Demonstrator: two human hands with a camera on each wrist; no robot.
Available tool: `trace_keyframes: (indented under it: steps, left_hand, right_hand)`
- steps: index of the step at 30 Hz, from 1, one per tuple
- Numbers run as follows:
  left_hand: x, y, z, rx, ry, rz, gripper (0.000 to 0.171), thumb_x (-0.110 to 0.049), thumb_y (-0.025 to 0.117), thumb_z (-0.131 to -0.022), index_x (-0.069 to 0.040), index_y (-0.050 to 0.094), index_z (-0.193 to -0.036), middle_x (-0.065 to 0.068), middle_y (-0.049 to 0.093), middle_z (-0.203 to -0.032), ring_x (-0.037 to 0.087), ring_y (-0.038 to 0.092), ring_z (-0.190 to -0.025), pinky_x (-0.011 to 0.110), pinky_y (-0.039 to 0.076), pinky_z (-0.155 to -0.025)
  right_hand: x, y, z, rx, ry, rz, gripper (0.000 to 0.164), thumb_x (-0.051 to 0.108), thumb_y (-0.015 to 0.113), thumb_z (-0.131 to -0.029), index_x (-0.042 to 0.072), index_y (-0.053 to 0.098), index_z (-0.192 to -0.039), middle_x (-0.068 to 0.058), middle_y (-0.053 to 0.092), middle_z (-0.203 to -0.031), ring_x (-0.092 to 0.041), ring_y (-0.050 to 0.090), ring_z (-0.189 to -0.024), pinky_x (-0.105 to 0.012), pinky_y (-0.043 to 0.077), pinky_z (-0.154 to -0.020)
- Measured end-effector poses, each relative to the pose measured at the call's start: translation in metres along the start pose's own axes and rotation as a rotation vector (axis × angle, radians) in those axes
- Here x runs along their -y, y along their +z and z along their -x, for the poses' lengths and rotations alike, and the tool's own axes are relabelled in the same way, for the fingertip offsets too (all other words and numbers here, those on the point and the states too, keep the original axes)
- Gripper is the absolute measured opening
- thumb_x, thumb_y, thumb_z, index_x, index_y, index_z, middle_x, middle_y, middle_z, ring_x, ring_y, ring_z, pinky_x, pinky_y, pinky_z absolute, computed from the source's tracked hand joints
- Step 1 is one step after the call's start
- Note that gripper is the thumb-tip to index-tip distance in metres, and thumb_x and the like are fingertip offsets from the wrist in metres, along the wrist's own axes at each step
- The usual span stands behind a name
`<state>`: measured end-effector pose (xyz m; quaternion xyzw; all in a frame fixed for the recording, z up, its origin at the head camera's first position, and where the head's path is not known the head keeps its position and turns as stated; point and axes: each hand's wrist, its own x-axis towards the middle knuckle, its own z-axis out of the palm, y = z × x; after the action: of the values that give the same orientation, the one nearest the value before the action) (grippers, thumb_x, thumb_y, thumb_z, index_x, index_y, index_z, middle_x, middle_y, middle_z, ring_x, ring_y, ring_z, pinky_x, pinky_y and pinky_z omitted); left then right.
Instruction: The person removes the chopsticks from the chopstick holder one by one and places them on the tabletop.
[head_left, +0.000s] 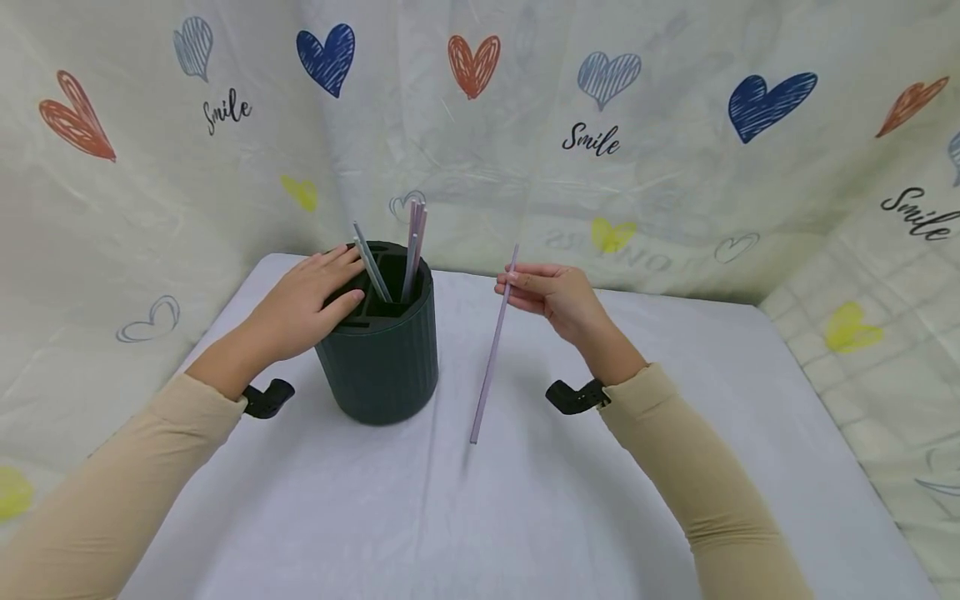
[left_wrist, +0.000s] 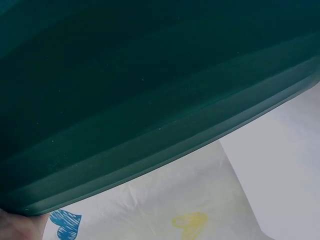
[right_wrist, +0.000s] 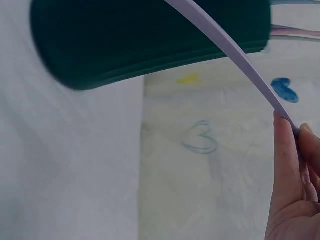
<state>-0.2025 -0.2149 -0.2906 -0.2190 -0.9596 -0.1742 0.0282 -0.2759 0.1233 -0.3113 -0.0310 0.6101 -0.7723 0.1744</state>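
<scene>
A dark green ribbed holder (head_left: 382, 375), divided on top into compartments, stands upright on the table. My left hand (head_left: 318, 292) rests on its left rim, fingers stretched across the top and thumb spread toward the front. In the left wrist view the holder's wall (left_wrist: 150, 100) fills most of the picture, with only a bit of skin at the corner. To the right, my right hand (head_left: 551, 296) pinches a long thin lilac stick (head_left: 491, 358) near its upper end. The stick slants down toward me, apart from the holder. In the right wrist view, thumb and fingers hold the stick (right_wrist: 240, 60).
Several thin pale blue and pinkish sticks (head_left: 414, 250) stand leaning in the holder. A white cloth covers the table (head_left: 360, 517). Behind and at both sides hangs a pale curtain (head_left: 480, 150) printed with hearts and lettering. Each wrist carries a small black camera.
</scene>
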Motion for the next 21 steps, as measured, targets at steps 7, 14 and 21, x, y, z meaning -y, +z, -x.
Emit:
trace_keyframes:
  steps: [7,14,21]
  left_hand:
    - [-0.001,0.000,0.001,-0.006,0.001,0.003,0.057,-0.031,0.040,-0.106,0.000,0.034,-0.153,0.019,0.026,-0.163,0.037,0.016,-0.154,0.054,0.011,-0.127]
    - [-0.001,0.000,0.002,-0.012,-0.005,0.006,0.057,-0.030,0.040,-0.106,0.000,0.034,-0.153,0.019,0.026,-0.163,0.037,0.016,-0.155,0.054,0.010,-0.127]
    - [0.000,0.001,0.001,-0.017,0.003,0.004,0.056,-0.031,0.040,-0.106,-0.002,0.034,-0.154,0.018,0.026,-0.164,0.036,0.016,-0.155,0.054,0.011,-0.127]
  right_hand:
    - [-0.043,-0.003,-0.023,-0.049,0.123,0.050,0.033,0.001,0.065,-0.094,-0.011,0.062,-0.124,-0.003,0.077,-0.085,-0.013,0.076,-0.082,-0.026,0.062,-0.077]
    - [-0.068,-0.001,-0.034,-0.064,0.176,0.054,0.032,-0.002,0.064,-0.093,-0.012,0.062,-0.124,-0.005,0.077,-0.083,-0.014,0.076,-0.080,-0.026,0.062,-0.076]
    - [-0.087,0.000,-0.042,-0.075,0.239,0.070,0.043,0.000,0.063,-0.094,-0.013,0.054,-0.134,-0.004,0.076,-0.082,-0.013,0.075,-0.078,-0.024,0.062,-0.072]
